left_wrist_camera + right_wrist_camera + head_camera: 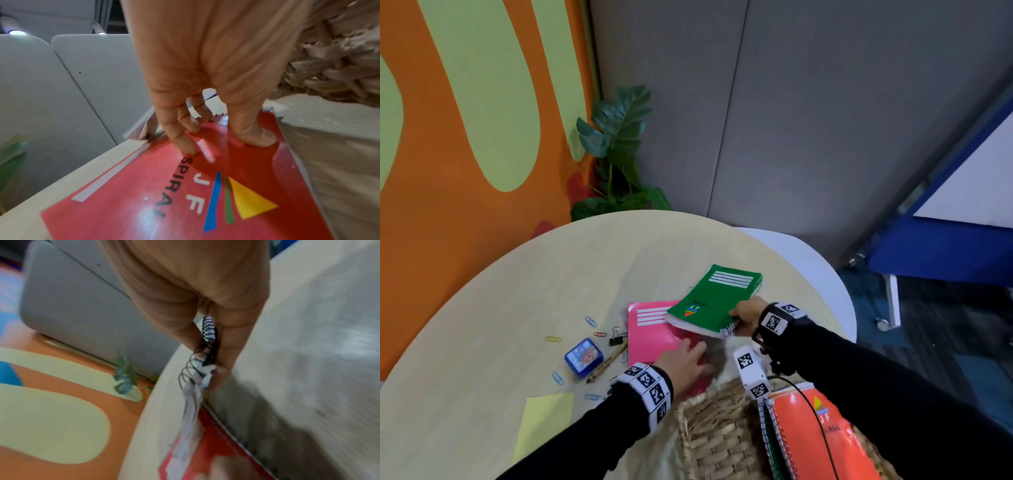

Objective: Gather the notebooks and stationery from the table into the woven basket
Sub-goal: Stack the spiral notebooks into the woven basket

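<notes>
A green spiral notebook [717, 301] hangs tilted above the table, my right hand [738, 317] pinching it at its wire-bound corner. The right wrist view shows it edge-on, thumb and fingers [224, 353] clamped over the black spiral [207, 337]. Under it a pink notebook [652, 332] lies flat on the table. My left hand [698, 349] rests on its near end, fingertips [189, 146] and thumb pressing the glossy cover [185, 203]. The woven basket [709, 407] stands at the near table edge, with an orange notebook [822, 435] upright inside.
Left of the pink notebook lie a blue box [583, 354], two pencils [607, 361], a black binder clip [617, 335], several coloured paper clips [553, 339] and a yellow sheet [544, 421]. The round table [551, 274] ends near a potted plant [616, 150].
</notes>
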